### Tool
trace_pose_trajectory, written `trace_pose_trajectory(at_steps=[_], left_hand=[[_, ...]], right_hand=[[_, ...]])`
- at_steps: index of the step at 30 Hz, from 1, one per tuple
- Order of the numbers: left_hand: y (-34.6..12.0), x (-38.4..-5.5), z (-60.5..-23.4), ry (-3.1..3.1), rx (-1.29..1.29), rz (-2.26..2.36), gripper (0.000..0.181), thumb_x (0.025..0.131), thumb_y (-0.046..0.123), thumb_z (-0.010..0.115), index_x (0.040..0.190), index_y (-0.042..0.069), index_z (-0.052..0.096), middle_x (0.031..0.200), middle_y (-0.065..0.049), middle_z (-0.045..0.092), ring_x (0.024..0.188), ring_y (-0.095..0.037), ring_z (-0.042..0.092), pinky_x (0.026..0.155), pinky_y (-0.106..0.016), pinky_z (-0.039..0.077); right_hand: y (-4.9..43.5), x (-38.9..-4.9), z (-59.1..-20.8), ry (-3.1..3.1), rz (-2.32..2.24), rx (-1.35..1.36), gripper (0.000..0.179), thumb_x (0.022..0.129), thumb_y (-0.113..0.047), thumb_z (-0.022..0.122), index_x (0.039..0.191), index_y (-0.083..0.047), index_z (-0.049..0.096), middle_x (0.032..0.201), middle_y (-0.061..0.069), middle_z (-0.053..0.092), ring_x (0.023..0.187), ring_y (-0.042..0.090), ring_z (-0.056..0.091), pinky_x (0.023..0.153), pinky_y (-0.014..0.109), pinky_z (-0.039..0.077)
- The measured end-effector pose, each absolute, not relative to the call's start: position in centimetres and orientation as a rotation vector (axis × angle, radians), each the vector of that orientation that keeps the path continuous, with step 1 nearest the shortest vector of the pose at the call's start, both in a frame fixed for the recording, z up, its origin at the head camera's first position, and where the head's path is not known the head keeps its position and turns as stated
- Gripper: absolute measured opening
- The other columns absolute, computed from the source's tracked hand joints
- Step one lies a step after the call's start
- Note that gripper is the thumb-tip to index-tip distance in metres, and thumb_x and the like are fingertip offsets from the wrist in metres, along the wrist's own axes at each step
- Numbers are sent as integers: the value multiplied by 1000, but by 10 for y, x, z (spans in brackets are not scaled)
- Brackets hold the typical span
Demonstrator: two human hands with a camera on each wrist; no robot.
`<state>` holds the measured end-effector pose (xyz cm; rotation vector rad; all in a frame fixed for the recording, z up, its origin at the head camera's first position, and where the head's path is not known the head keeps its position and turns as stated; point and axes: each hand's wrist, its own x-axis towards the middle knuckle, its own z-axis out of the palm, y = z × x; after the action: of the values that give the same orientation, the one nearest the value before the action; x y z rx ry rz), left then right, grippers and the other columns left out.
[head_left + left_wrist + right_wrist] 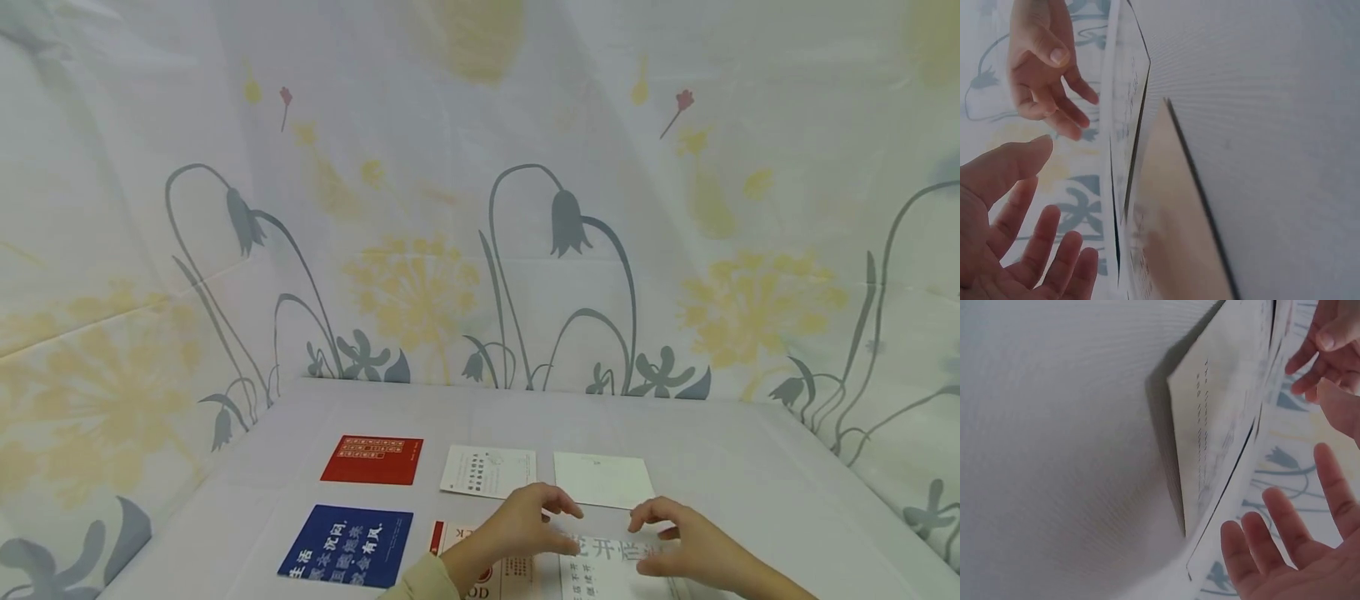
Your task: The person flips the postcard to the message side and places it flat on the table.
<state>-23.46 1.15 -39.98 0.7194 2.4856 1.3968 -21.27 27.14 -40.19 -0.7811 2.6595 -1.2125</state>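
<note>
My left hand [528, 525] hovers over the front row of cards with its fingers loosely bent and nothing in them. Facing it, my right hand [686, 542] is held in the same loose way, also holding nothing. Between and below the two hands lies a white card [615, 575] with large grey characters; the right wrist view shows a pale card [1210, 425] with small print on the table, apart from the fingers. A beige card [517, 575] with red and black print is partly hidden under my left hand and forearm.
A red card [375, 460], a white card with dark writing [491, 472] and a pale green card [603, 480] make up the back row. At the front left is a blue card [352, 546] with white characters. A flower-patterned curtain [450, 208] hangs behind the white table [712, 450].
</note>
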Motion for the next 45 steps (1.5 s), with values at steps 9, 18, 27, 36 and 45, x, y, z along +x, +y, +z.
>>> trace_pose_trajectory(at_steps=[9, 18, 27, 36, 45], left_hand=[[7, -234, -403, 2543, 1094, 1033, 37, 62, 21, 88, 95, 21, 70, 109, 14, 53, 106, -5, 46, 93, -26, 40], [5, -231, -402, 2618, 1288, 540, 40, 67, 31, 85, 102, 27, 66, 127, 0, 50, 119, -14, 42, 95, -28, 38], [7, -229, -402, 2635, 1232, 468, 39, 67, 37, 83, 103, 28, 66, 116, 10, 50, 109, -9, 40, 93, -32, 37], [7, -230, -404, 2675, 1203, 479, 41, 64, 37, 85, 100, 31, 66, 109, 13, 47, 102, -7, 39, 86, -28, 38], [8, -229, -402, 2711, 1214, 551, 43, 58, 33, 88, 96, 28, 69, 106, 15, 46, 99, -5, 39, 85, -24, 38]], right_hand=[[274, -204, -402, 2584, -1064, -901, 33, 73, -26, 79, 96, -22, 56, 130, 27, 43, 116, 57, 31, 78, 75, 32], [284, -202, -407, 2662, -839, -1005, 26, 75, -34, 77, 93, -33, 59, 131, 26, 42, 118, 43, 36, 83, 65, 39], [293, -204, -418, 2708, -749, -1103, 30, 74, -36, 78, 95, -35, 56, 124, 16, 48, 115, 22, 40, 83, 52, 43], [293, -207, -418, 2698, -739, -1136, 32, 74, -41, 76, 99, -35, 57, 121, 4, 47, 110, 10, 39, 80, 33, 45], [289, -206, -415, 2741, -757, -1129, 33, 72, -42, 78, 98, -33, 59, 115, -2, 46, 103, 8, 41, 78, 26, 46]])
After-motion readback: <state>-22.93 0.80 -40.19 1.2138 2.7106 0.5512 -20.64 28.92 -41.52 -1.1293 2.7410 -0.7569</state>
